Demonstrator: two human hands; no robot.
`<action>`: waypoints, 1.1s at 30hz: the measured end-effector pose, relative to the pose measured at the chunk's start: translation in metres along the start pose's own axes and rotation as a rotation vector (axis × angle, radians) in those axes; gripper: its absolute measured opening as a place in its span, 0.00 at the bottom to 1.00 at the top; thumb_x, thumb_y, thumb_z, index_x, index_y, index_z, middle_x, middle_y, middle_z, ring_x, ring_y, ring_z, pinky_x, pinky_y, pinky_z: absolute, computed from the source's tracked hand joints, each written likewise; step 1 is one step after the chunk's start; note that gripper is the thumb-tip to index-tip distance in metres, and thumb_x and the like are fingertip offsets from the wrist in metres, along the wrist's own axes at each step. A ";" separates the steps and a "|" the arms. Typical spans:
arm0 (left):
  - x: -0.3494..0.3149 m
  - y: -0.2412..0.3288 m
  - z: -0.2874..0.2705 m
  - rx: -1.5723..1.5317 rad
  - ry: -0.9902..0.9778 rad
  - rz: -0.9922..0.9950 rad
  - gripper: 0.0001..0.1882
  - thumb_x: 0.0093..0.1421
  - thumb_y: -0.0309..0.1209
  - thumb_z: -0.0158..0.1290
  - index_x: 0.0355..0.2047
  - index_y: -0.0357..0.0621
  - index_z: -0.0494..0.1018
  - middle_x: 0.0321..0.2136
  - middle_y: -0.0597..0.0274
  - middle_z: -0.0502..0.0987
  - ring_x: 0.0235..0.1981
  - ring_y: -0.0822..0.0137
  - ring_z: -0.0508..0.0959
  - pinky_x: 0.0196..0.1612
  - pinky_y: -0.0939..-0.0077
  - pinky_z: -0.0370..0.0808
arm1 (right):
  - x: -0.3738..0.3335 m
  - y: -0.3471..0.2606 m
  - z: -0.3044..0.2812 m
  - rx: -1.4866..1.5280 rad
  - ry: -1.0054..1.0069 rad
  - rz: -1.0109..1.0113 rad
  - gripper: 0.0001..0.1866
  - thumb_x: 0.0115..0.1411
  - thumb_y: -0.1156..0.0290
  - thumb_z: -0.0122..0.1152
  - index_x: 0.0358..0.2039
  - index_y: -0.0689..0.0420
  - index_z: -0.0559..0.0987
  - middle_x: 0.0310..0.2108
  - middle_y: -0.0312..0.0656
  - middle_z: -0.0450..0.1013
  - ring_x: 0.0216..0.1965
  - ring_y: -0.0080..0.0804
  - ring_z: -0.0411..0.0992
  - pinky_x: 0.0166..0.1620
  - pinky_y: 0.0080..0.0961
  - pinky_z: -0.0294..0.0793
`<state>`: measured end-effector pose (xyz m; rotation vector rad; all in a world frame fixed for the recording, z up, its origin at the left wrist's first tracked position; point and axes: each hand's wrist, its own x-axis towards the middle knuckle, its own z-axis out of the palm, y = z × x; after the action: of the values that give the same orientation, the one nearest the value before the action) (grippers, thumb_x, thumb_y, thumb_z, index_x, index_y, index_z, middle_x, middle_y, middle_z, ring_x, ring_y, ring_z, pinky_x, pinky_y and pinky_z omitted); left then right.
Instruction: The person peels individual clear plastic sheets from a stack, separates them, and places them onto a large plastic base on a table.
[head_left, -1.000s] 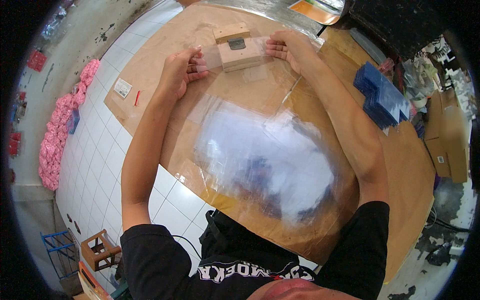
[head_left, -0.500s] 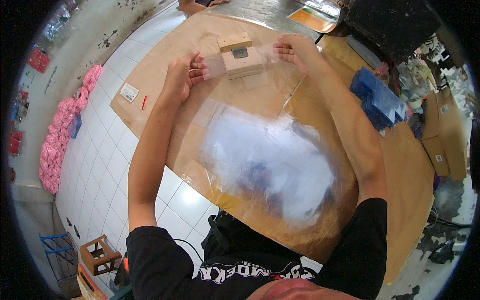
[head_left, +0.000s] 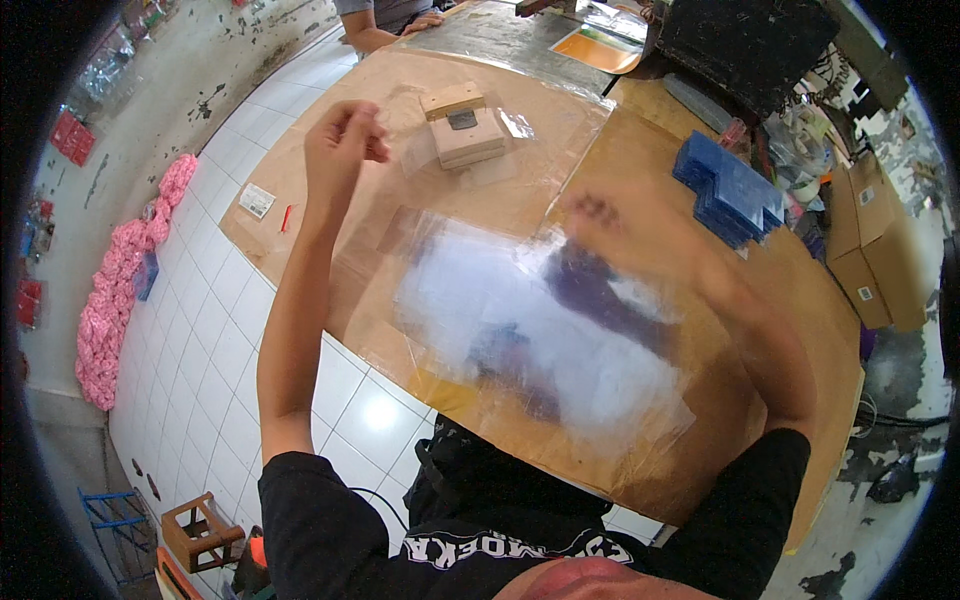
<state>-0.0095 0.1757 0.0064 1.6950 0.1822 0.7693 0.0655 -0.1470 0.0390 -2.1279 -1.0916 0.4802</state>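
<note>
My left hand (head_left: 343, 138) is raised left of a small wooden block jig (head_left: 470, 143), its fingers curled in. Whether anything thin is pinched in them is hidden. The jig has a raised back strip and a dark metal piece (head_left: 463, 120) on top. Clear plastic film (head_left: 492, 172) lies around and under it. My right hand (head_left: 605, 222) is smeared by motion above the far right edge of a loose pile of clear plastic sheets (head_left: 480, 290). Its fingers cannot be made out.
Brown board covers the table (head_left: 780, 400). Blue stacked pieces (head_left: 725, 190) and cardboard boxes (head_left: 875, 240) are at the right. A label (head_left: 257, 200) and a red stick (head_left: 286, 218) lie at the left. Another person's hand (head_left: 422, 22) rests at the far edge.
My right hand has come back from beside the jig toward the plastic pile. My left hand has risen off the film, its fingers more curled. The view has shifted slightly.
</note>
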 end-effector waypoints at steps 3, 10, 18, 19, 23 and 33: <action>-0.039 0.037 0.048 -0.026 -0.445 0.111 0.07 0.62 0.30 0.49 0.32 0.39 0.73 0.22 0.66 0.73 0.20 0.76 0.73 0.24 0.82 0.72 | -0.059 -0.009 -0.001 -0.344 0.033 -0.122 0.26 0.49 0.53 0.63 0.42 0.59 0.74 0.34 0.50 0.73 0.38 0.44 0.71 0.42 0.39 0.69; -0.082 0.074 0.124 0.543 -1.015 0.621 0.25 0.50 0.40 0.59 0.43 0.36 0.70 0.38 0.51 0.73 0.39 0.55 0.75 0.41 0.65 0.72 | -0.088 0.003 0.000 -0.513 0.066 0.092 0.39 0.37 0.44 0.69 0.44 0.58 0.72 0.40 0.51 0.70 0.44 0.48 0.68 0.45 0.40 0.67; -0.066 0.048 0.142 0.494 -1.237 0.516 0.33 0.41 0.43 0.65 0.44 0.35 0.71 0.42 0.49 0.70 0.46 0.50 0.69 0.50 0.64 0.67 | -0.084 0.018 -0.006 -0.304 -0.027 0.177 0.33 0.37 0.54 0.73 0.42 0.56 0.73 0.28 0.42 0.70 0.35 0.40 0.69 0.38 0.35 0.67; -0.066 0.047 0.141 0.478 -1.227 0.492 0.29 0.41 0.41 0.66 0.41 0.37 0.72 0.40 0.50 0.70 0.44 0.52 0.70 0.48 0.66 0.67 | -0.083 0.017 -0.008 -0.284 -0.043 0.147 0.31 0.37 0.55 0.72 0.41 0.57 0.73 0.26 0.41 0.69 0.34 0.40 0.69 0.37 0.35 0.66; -0.068 0.045 0.144 0.405 -1.223 0.448 0.23 0.42 0.38 0.66 0.35 0.39 0.74 0.36 0.54 0.70 0.40 0.56 0.70 0.43 0.68 0.68 | -0.085 0.022 -0.004 -0.231 -0.049 0.081 0.24 0.40 0.60 0.71 0.36 0.57 0.74 0.22 0.38 0.67 0.30 0.37 0.68 0.33 0.33 0.65; -0.077 0.048 0.140 0.331 -1.236 0.464 0.13 0.46 0.32 0.63 0.29 0.39 0.75 0.32 0.57 0.71 0.36 0.58 0.72 0.40 0.69 0.69 | -0.085 0.024 0.004 -0.172 -0.075 0.033 0.18 0.42 0.67 0.70 0.33 0.60 0.74 0.16 0.39 0.68 0.19 0.34 0.67 0.24 0.29 0.63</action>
<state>-0.0018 0.0090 0.0095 2.2656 -1.0078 -0.1152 0.0278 -0.2245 0.0203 -2.2968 -1.1785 0.5014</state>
